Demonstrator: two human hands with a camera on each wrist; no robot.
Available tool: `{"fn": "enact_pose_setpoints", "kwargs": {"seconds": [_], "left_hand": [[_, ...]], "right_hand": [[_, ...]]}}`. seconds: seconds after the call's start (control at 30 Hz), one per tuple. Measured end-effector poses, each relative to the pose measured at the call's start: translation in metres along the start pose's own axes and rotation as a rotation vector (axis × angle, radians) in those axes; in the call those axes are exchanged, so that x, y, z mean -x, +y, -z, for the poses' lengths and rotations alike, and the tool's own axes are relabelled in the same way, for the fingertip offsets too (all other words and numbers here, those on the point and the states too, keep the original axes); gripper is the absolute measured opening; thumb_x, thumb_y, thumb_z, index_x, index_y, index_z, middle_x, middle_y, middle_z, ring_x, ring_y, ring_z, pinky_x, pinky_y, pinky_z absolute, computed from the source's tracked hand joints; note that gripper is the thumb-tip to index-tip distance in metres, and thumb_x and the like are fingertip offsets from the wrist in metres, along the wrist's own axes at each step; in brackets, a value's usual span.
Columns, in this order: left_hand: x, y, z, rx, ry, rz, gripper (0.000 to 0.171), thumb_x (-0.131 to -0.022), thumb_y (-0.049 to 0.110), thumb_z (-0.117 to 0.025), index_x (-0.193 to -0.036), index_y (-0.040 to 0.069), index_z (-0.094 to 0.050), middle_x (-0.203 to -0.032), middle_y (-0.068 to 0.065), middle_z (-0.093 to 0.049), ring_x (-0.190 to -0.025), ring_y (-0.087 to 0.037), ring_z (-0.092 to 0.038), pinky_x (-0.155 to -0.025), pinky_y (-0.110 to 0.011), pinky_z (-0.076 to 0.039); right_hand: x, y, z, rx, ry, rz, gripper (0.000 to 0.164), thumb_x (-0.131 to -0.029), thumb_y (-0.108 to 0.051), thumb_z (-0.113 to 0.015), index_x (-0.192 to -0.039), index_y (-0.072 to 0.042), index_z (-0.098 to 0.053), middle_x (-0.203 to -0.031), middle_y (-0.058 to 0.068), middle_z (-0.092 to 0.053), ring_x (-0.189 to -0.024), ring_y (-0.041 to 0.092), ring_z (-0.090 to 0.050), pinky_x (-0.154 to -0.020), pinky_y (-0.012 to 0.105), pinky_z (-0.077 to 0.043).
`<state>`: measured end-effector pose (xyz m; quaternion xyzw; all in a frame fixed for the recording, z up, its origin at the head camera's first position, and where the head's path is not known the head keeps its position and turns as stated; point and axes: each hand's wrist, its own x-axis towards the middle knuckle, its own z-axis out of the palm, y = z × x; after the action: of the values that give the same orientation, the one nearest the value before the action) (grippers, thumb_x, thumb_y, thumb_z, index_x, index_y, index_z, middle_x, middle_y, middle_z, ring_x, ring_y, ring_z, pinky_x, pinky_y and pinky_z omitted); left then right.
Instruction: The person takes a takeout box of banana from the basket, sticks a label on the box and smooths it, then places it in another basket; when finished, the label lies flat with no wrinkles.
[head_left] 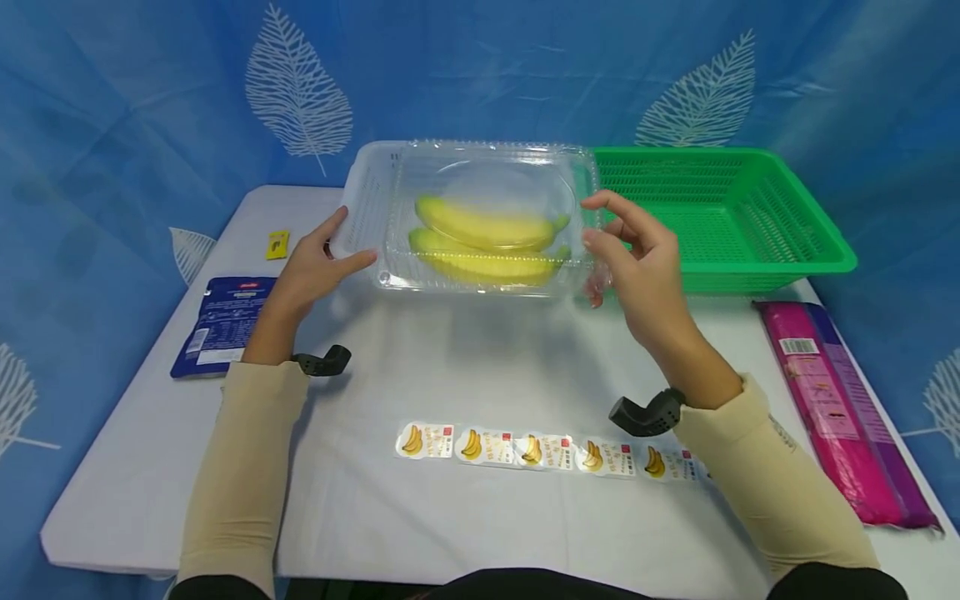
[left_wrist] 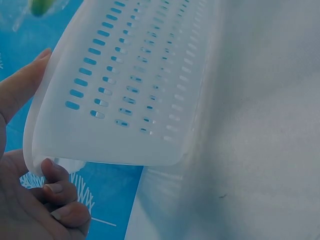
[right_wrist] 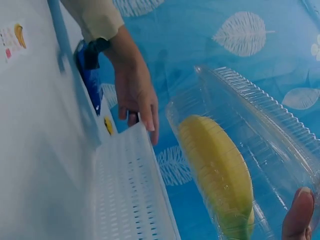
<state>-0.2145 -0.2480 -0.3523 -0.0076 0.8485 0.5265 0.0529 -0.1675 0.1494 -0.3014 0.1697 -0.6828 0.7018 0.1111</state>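
A clear plastic clamshell container (head_left: 517, 287), with two yellow-green bananas (head_left: 487, 268) inside, is held raised over the white perforated basket (head_left: 365, 179). My right hand (head_left: 643, 265) pinches the container's right end between thumb and fingers. In the right wrist view the lid edge of the container (right_wrist: 265, 120) stands tilted, a banana (right_wrist: 215, 170) showing through its wall. My left hand (head_left: 303, 271) grips the left corner of the basket, its thumb at the rim and the other fingers curled by the corner in the left wrist view. The container covers much of the basket from above.
A green basket (head_left: 787, 268) stands at the back right. A pink and purple packet (head_left: 832, 400) lies along the right edge, a blue pouch (head_left: 232, 312) and a small yellow packet (head_left: 277, 245) at left. A strip of banana stickers (head_left: 487, 446) lies in front.
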Motion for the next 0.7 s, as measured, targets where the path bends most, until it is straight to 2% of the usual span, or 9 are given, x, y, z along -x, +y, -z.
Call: {"fn": "enact_pose_setpoints", "kwargs": {"seconds": [0.13, 0.33, 0.5, 0.7], "left_hand": [[-0.002, 0.0, 0.0, -0.007, -0.006, 0.008, 0.107, -0.089, 0.047, -0.078, -0.165, 0.029, -0.004, -0.167, -0.011, -0.02, -0.147, -0.033, -0.031, -0.116, -0.056, -0.03], [-0.004, -0.002, -0.002, -0.011, 0.006, -0.007, 0.108, -0.089, 0.045, -0.079, -0.165, 0.028, -0.004, -0.164, -0.014, -0.028, -0.143, -0.035, -0.037, -0.113, -0.058, -0.032], [-0.005, -0.001, -0.003, -0.015, 0.021, -0.017, 0.107, -0.09, 0.044, -0.079, -0.165, 0.029, -0.005, -0.161, -0.014, -0.034, -0.139, -0.035, -0.04, -0.113, -0.058, -0.034], [-0.004, -0.002, -0.003, -0.007, 0.005, -0.005, 0.107, -0.09, 0.043, -0.079, -0.165, 0.029, -0.004, -0.162, -0.013, -0.033, -0.14, -0.033, -0.04, -0.113, -0.056, -0.033]], "right_hand": [[0.014, -0.004, 0.008, 0.004, -0.021, -0.012, 0.029, -0.097, -0.005, -0.065, -0.126, -0.007, -0.069, -0.084, 0.014, -0.043, -0.039, 0.023, -0.045, -0.038, 0.03, -0.043], [0.035, -0.008, 0.019, -0.004, -0.05, -0.039, 0.03, -0.099, -0.003, -0.061, -0.127, -0.007, -0.068, -0.09, 0.014, -0.041, -0.039, 0.022, -0.045, -0.037, 0.03, -0.044], [0.053, -0.008, 0.029, -0.001, -0.043, -0.046, 0.031, -0.098, 0.0, -0.06, -0.127, -0.006, -0.068, -0.093, 0.013, -0.041, -0.041, 0.021, -0.043, -0.036, 0.029, -0.043], [0.077, 0.001, 0.039, 0.006, -0.03, -0.033, 0.031, -0.1, 0.002, -0.056, -0.129, -0.002, -0.066, -0.093, 0.011, -0.04, -0.041, 0.015, -0.049, -0.036, 0.029, -0.042]]}}
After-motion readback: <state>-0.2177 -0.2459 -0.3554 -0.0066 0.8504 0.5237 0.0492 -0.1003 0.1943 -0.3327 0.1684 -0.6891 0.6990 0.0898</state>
